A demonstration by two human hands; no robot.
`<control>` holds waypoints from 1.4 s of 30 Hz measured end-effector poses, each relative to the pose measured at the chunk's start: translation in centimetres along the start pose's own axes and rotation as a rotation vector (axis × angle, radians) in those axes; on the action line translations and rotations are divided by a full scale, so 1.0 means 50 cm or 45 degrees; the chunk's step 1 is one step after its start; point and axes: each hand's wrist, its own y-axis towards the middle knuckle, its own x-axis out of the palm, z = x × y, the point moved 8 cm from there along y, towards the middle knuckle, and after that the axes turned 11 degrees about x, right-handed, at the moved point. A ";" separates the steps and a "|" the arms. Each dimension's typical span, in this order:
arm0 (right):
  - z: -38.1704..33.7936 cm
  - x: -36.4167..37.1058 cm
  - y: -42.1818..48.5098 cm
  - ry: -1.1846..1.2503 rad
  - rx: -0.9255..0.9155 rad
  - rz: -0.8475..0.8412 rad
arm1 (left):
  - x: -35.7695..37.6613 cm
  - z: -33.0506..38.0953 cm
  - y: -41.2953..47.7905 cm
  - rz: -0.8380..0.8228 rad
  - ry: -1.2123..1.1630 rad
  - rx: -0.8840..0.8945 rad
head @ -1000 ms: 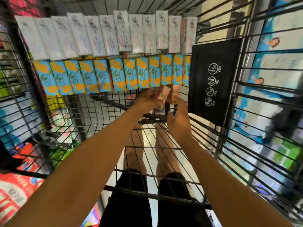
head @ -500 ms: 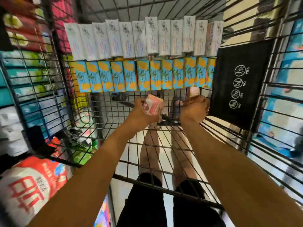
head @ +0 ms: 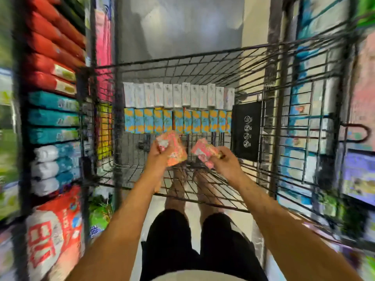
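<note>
Pulled back, apart now: left hand [head: 157, 157] grips a boxy pink carton [head: 175, 151], right hand [head: 225, 163] clutches a second pink carton [head: 204, 152].

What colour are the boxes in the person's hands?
The left box and right box are pink-orange with white, in the head view.

The person wears black shorts [head: 172, 240], loose and ending above the knee, and a pale, off-white top [head: 194, 276], of which only the hem shows at the lower edge (too blurred to tell any print). No sleeve covers either arm from the left hand [head: 160, 157] or the right hand [head: 227, 165] back to the frame's edge. The legs [head: 175, 197] are uncovered below the shorts, and the feet are too blurred to tell footwear.
</note>
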 end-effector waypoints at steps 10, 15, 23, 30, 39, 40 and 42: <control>-0.135 -0.060 -0.365 0.236 -0.414 -0.211 | -0.087 0.193 -0.248 0.040 -0.250 0.295; -0.160 -0.077 -0.471 0.347 -0.576 -0.346 | -0.124 0.225 -0.397 0.188 -0.529 0.425; -0.203 -0.044 -0.635 0.209 -0.806 -0.705 | -0.185 0.179 -0.657 0.431 -0.732 0.662; -0.152 0.057 -0.742 0.087 -0.796 -0.938 | -0.282 0.115 -0.846 0.721 -0.699 0.813; -0.067 0.274 -0.898 -0.232 -0.896 -1.150 | -0.440 -0.023 -1.035 0.986 -0.825 0.900; -0.056 0.301 -0.917 -0.251 -0.908 -1.175 | -0.461 -0.037 -1.062 1.012 -0.855 0.924; -0.028 0.355 -0.959 -0.292 -0.928 -1.214 | -0.506 -0.073 -1.114 1.077 -0.909 0.955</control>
